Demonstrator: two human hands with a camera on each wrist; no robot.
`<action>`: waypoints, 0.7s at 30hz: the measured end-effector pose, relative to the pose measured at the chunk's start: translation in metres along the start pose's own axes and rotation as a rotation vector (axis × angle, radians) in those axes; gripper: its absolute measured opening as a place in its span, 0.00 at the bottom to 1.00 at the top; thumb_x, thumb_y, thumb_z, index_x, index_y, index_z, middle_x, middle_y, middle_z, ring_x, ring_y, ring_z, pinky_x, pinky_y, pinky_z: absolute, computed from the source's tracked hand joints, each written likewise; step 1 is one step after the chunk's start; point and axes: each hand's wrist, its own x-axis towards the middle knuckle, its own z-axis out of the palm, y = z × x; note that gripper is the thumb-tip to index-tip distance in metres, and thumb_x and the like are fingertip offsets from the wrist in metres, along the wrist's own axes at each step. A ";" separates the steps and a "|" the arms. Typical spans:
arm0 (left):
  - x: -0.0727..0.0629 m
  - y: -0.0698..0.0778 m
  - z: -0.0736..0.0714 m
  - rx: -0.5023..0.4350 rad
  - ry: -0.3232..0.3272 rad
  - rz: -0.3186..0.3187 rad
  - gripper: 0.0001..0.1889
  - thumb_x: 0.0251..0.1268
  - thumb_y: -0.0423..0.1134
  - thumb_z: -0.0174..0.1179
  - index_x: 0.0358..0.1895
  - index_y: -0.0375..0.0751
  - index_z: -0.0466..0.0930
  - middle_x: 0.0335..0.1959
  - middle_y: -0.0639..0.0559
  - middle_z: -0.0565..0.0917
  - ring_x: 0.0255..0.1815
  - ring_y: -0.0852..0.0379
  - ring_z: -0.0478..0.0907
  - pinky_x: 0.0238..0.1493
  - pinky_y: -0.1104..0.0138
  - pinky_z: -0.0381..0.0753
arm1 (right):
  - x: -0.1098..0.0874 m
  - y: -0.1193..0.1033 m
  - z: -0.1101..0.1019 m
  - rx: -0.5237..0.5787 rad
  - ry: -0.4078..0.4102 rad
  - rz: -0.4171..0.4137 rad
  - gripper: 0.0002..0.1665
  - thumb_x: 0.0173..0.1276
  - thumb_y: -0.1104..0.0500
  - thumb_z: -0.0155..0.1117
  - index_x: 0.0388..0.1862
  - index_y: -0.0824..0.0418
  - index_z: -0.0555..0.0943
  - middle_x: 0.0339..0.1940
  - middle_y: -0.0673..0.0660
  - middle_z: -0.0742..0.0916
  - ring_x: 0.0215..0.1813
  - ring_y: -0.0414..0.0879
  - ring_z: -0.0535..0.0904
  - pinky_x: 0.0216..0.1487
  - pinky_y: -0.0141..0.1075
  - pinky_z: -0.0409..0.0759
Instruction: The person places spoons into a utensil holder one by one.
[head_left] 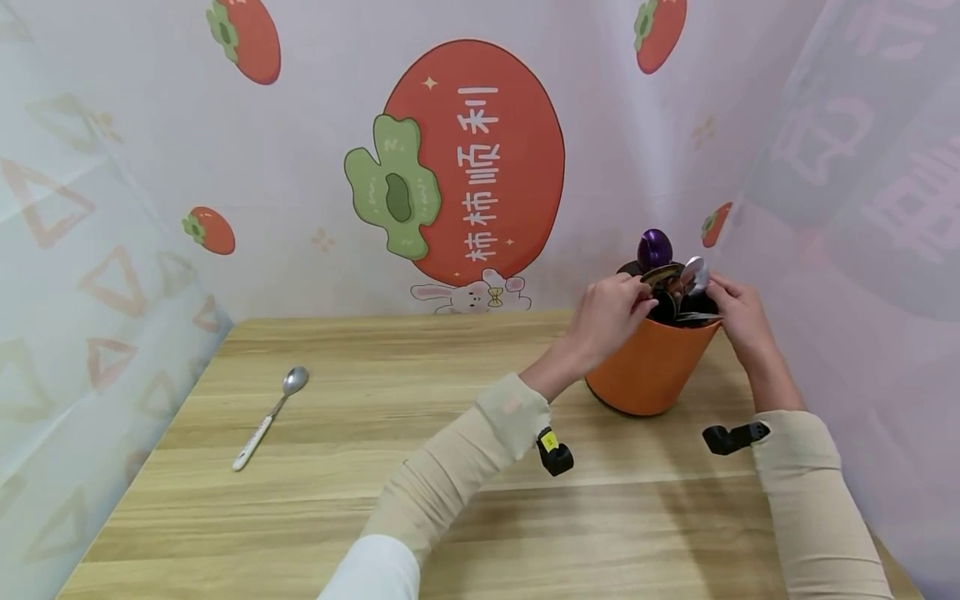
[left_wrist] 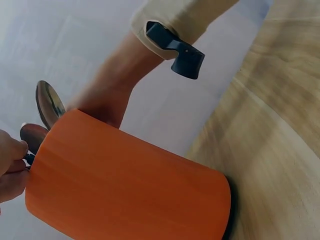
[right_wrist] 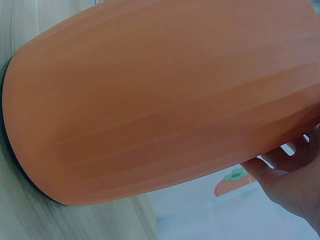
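An orange bucket point(head_left: 652, 367) with a dark inside holds several spoons, among them a purple one point(head_left: 656, 248) and a silver one point(head_left: 696, 275). At the left of its mouth, my left hand point(head_left: 611, 317) pinches the dark part below the bowl of a dark spoon point(left_wrist: 33, 137). My right hand point(head_left: 742, 321) is at the right side of the rim, its fingers bent over the edge close to the silver spoon. In the right wrist view the bucket point(right_wrist: 160, 105) fills most of the picture and hides the right fingertips. The spoon handles are out of sight inside.
A metal spoon with a white handle point(head_left: 260, 439) lies alone on the left of the wooden table point(head_left: 360, 392). A cloth wall with a large printed persimmon point(head_left: 487, 167) stands behind, and pale curtains hang on both sides. Each sleeve carries a small black camera point(head_left: 555, 457).
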 end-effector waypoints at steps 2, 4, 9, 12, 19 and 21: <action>-0.001 0.000 0.002 0.067 -0.011 0.004 0.11 0.72 0.46 0.60 0.42 0.45 0.88 0.36 0.56 0.86 0.37 0.63 0.81 0.40 0.76 0.79 | 0.000 0.001 0.000 0.014 0.002 -0.003 0.34 0.81 0.49 0.44 0.73 0.74 0.62 0.47 0.24 0.78 0.57 0.21 0.69 0.50 0.12 0.67; -0.002 -0.001 0.003 0.110 -0.015 0.009 0.10 0.72 0.47 0.60 0.40 0.45 0.87 0.35 0.57 0.86 0.37 0.61 0.79 0.41 0.75 0.79 | 0.000 0.001 0.000 0.020 -0.001 -0.003 0.34 0.81 0.49 0.44 0.73 0.73 0.62 0.46 0.23 0.78 0.56 0.21 0.69 0.50 0.12 0.68; -0.014 -0.007 0.003 0.120 -0.045 -0.004 0.08 0.72 0.41 0.60 0.45 0.44 0.85 0.39 0.54 0.84 0.40 0.58 0.77 0.44 0.73 0.78 | 0.002 0.002 0.000 0.042 -0.007 -0.015 0.33 0.81 0.51 0.45 0.73 0.74 0.62 0.43 0.22 0.78 0.54 0.20 0.70 0.49 0.13 0.69; -0.027 -0.014 0.002 0.062 -0.062 -0.042 0.09 0.73 0.36 0.58 0.51 0.41 0.82 0.44 0.51 0.82 0.46 0.57 0.77 0.48 0.72 0.78 | 0.002 0.001 0.000 0.023 -0.008 -0.008 0.33 0.81 0.49 0.44 0.74 0.71 0.63 0.46 0.23 0.78 0.58 0.22 0.69 0.50 0.12 0.68; -0.064 -0.040 -0.008 -0.084 -0.094 -0.170 0.12 0.70 0.34 0.59 0.54 0.38 0.79 0.49 0.48 0.81 0.50 0.56 0.81 0.48 0.70 0.83 | 0.001 0.001 -0.001 0.021 -0.017 -0.007 0.33 0.81 0.48 0.44 0.74 0.69 0.63 0.48 0.24 0.78 0.61 0.24 0.69 0.51 0.13 0.69; -0.072 -0.047 -0.013 -0.084 -0.106 -0.197 0.13 0.70 0.35 0.59 0.54 0.39 0.78 0.50 0.49 0.82 0.50 0.56 0.82 0.47 0.70 0.84 | 0.001 0.001 -0.001 0.033 -0.019 -0.008 0.33 0.81 0.49 0.44 0.74 0.69 0.63 0.47 0.24 0.78 0.59 0.23 0.70 0.50 0.13 0.69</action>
